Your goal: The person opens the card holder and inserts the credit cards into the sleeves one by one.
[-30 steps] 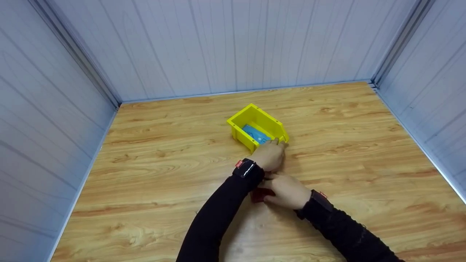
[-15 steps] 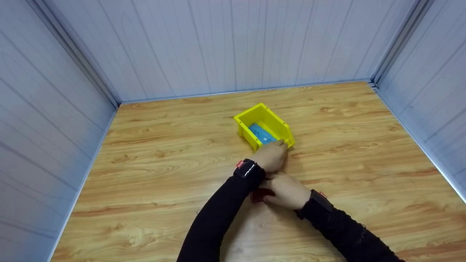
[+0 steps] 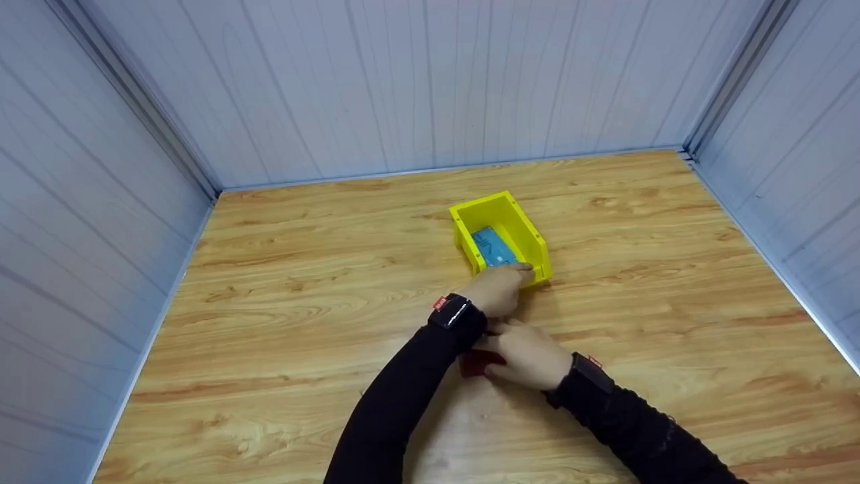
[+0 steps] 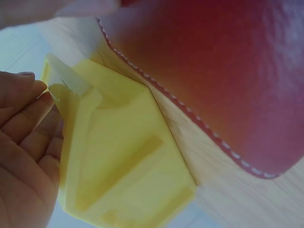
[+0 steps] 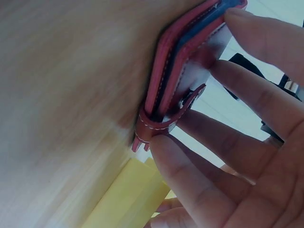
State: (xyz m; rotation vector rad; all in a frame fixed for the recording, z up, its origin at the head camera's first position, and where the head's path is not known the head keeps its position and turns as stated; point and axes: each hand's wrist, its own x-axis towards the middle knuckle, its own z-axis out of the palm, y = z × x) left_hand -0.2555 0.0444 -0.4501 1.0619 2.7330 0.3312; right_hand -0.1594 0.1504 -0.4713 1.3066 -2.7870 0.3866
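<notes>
A yellow plastic bin [image 3: 512, 222] stands on the table, a flat blue piece with dark markings [image 3: 492, 246] on its floor. My left hand [image 3: 494, 290] grips its low front lip; in the left wrist view the fingers [image 4: 29, 126] curl against that lip. Closer to me, my right hand [image 3: 534, 353] holds a dark red leather wallet [image 3: 476, 363], largely hidden by the hand and left sleeve. White stitching, a strap and a blue inner edge show on the wallet [image 5: 199, 61] in the right wrist view, with thumb and fingertips on it.
White panelled walls [image 3: 430, 87] enclose the wood-grain table [image 3: 302, 282] at the back and both sides. My left forearm [image 3: 396, 390] crosses in front of the right hand and passes over the wallet.
The bin has shifted to the right and turned clockwise, with my left hand staying on its front lip. My right hand and the wallet have stayed almost still.
</notes>
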